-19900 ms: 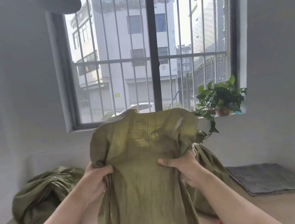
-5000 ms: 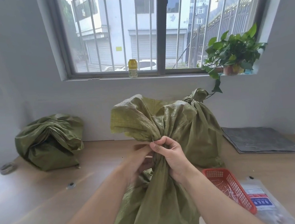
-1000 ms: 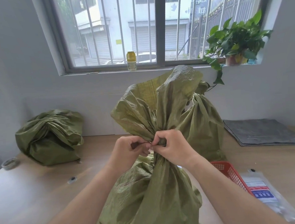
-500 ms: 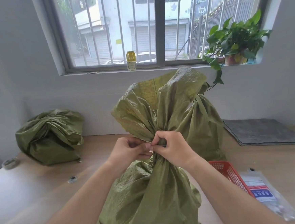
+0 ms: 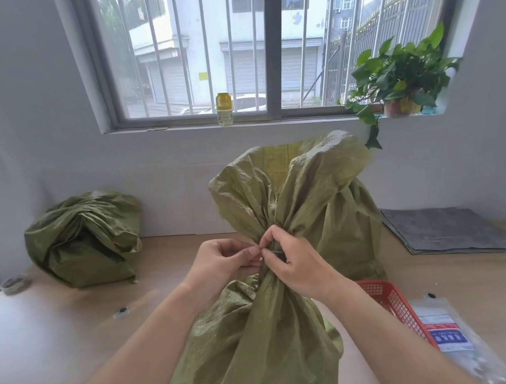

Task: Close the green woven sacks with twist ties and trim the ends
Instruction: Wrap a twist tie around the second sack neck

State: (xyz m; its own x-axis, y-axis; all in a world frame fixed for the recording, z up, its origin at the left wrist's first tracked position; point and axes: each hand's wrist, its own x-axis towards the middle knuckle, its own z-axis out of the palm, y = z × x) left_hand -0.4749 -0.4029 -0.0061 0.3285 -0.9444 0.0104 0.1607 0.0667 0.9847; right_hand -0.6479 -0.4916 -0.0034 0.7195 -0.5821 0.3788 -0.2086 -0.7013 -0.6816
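Observation:
A green woven sack [image 5: 257,337] stands upright on the table in front of me, its top gathered into a narrow neck with the loose mouth flaring above. My left hand [image 5: 221,264] and my right hand [image 5: 296,264] meet at that neck. Both pinch a thin twist tie [image 5: 273,251] that wraps the neck; only a short dark stretch of it shows between my fingertips. A second green sack [image 5: 351,223] stands directly behind, mostly hidden. A third green sack [image 5: 82,235] lies slumped at the far left of the table.
A red mesh basket [image 5: 397,304] and a clear plastic packet [image 5: 451,337] lie at my right. A grey mat [image 5: 448,231] rests at the back right, a tape roll [image 5: 12,283] at the left edge. A potted plant [image 5: 400,80] and a yellow bottle [image 5: 224,109] stand on the windowsill.
My fingers have shifted at the neck: the right thumb and forefinger have lifted slightly and both hands now pinch the tie's ends closer together. The sack's mouth has barely moved.

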